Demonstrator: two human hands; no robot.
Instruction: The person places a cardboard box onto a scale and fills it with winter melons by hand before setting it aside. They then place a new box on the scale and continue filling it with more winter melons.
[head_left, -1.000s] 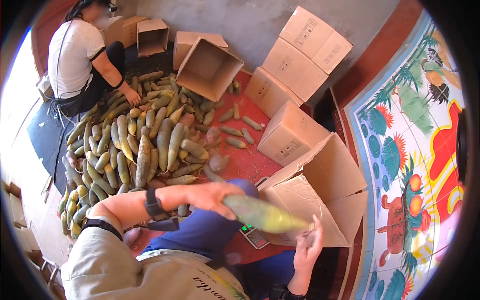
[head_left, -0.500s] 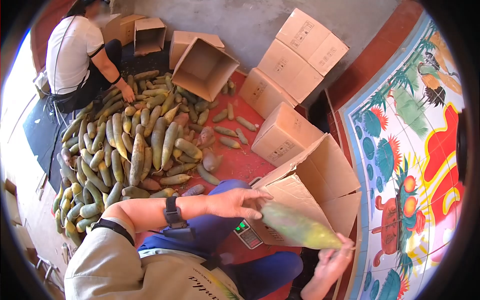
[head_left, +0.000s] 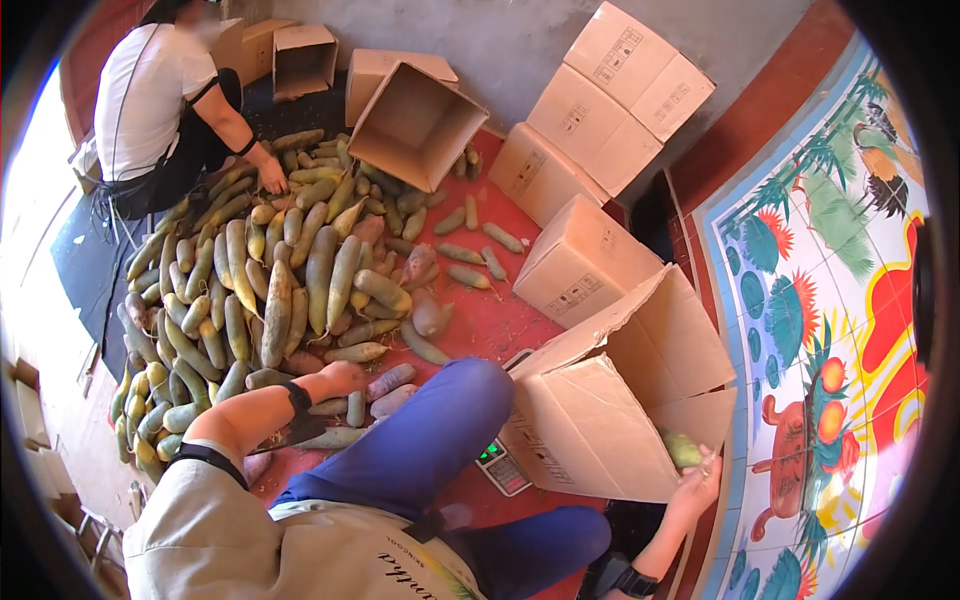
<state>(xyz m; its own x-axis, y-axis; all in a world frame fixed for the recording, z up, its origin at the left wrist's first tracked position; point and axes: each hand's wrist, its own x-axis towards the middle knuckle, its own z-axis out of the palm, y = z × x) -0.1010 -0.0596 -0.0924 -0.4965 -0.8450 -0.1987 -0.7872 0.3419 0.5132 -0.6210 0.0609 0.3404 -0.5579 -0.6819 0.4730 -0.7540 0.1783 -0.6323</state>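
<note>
My right hand (head_left: 697, 490) is at the mouth of the near cardboard box (head_left: 600, 420), its fingers closed on the end of a green radish (head_left: 682, 449). Most of that radish is hidden inside the box, which stands tilted with its opening facing right. My left hand (head_left: 345, 377) is low over the near edge of the radish pile (head_left: 290, 270), beside several purplish-grey radishes (head_left: 392, 379). Its fingers point away from me and cannot be made out. Partly under the box, a digital scale (head_left: 503, 470) shows green digits.
Across the pile, another person (head_left: 160, 110) crouches with a hand among the radishes. An open box (head_left: 418, 125) lies tipped at the pile's far side. Closed cartons (head_left: 590, 125) line the wall. A painted tile panel (head_left: 830, 380) runs along the right.
The green radish has gone from in front of the box into its opening, with my right hand on its end. My left hand has let go of it and moved left to the pile.
</note>
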